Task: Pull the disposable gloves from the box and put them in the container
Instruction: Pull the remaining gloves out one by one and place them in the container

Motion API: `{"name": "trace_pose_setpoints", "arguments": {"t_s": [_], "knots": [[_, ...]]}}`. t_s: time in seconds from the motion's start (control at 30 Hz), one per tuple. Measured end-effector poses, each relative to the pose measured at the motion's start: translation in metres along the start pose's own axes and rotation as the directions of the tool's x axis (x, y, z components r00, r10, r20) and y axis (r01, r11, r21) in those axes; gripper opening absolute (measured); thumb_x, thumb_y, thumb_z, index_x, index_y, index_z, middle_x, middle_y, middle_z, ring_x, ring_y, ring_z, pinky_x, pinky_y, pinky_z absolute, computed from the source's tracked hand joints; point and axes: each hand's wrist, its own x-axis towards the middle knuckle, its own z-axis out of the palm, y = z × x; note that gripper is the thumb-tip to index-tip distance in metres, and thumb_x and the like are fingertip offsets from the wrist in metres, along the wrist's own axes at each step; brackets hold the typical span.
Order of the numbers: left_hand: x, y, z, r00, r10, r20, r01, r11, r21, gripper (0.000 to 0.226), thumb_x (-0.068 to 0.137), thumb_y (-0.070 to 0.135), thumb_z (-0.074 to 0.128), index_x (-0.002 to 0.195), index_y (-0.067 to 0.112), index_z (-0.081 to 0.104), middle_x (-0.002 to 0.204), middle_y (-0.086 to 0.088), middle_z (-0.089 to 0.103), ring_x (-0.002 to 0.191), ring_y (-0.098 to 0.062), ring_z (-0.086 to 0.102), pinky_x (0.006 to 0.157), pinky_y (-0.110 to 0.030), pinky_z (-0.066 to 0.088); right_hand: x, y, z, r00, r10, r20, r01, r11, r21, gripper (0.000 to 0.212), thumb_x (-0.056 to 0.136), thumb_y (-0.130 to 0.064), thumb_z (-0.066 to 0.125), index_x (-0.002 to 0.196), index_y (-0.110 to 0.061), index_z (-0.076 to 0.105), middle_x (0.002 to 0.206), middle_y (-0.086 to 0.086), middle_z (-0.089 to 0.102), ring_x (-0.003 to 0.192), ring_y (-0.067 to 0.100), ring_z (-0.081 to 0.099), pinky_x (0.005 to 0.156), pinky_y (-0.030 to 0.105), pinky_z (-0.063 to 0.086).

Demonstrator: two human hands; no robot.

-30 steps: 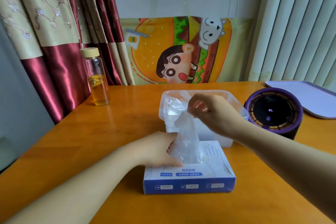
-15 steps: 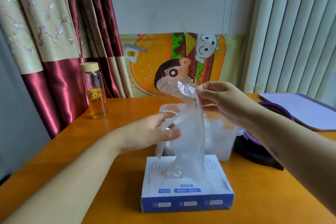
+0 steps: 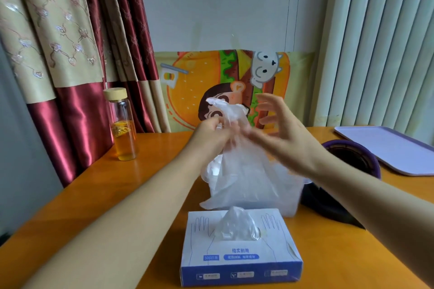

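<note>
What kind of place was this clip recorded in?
Probably a room in a home: patterned curtains on one side, vertical blinds on the other, and a cartoon mat propped against the wall behind a wooden table.

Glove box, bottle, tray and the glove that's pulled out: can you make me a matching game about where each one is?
Things
1. glove box
2. bottle
3. tray
4. pulled-out glove

Places
A. far right on the table
B. held up by the left hand
C. on the left, beside the curtain
D. nearest the camera, with the next glove poking from its top

Pairs: 1-D, 2-C, 3-A, 4-B
</note>
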Motion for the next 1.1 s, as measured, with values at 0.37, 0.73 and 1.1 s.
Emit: {"name": "trace_pose_setpoints", "arguments": {"t_s": [0.37, 0.73, 1.1], "knots": [[0.008, 0.005, -0.004, 0.985, 0.031, -0.172, -0.050, 0.993, -0.108, 0.013, 0.093, 0.028, 0.060, 0.082, 0.023, 0.064, 0.072, 0.000, 0.066, 0.074, -0.018, 0.065, 0.072, -0.033, 0.050, -0.005, 0.033, 0.006, 0.984, -0.093, -0.151, 0.054, 0.969, -0.242, 0.077, 0.084, -0.008, 0.068, 0.146, -0.026, 0.027, 0.121, -0.006, 0.056, 0.107, 0.000, 0.050, 0.089, 0.003, 0.034], [0.001, -0.015, -0.017, 0.981, -0.179, -0.070, 0.137, 0.907, -0.398, 0.005, 0.094, 0.015, 0.059, 0.091, 0.019, 0.061, 0.076, 0.001, 0.064, 0.069, -0.013, 0.063, 0.062, -0.026, 0.049, 0.020, 0.043, 0.000, 0.926, 0.207, -0.315, -0.136, 0.963, 0.232, 0.037, 0.086, -0.024, 0.068, 0.117, -0.028, 0.047, 0.102, 0.005, 0.067, 0.077, 0.008, 0.068, 0.061, 0.014, 0.049], [0.002, -0.064, -0.100, 0.834, -0.177, -0.522, 0.102, 0.980, -0.169, 0.023, 0.097, 0.014, 0.052, 0.119, 0.018, 0.060, 0.099, 0.002, 0.061, 0.090, -0.013, 0.058, 0.076, -0.024, 0.046, 0.054, 0.065, 0.049, 0.936, 0.323, -0.140, -0.322, 0.946, 0.026, 0.038, 0.084, -0.017, 0.070, 0.117, -0.014, 0.051, 0.091, 0.003, 0.065, 0.054, 0.007, 0.056, 0.045, 0.012, 0.043]]}}
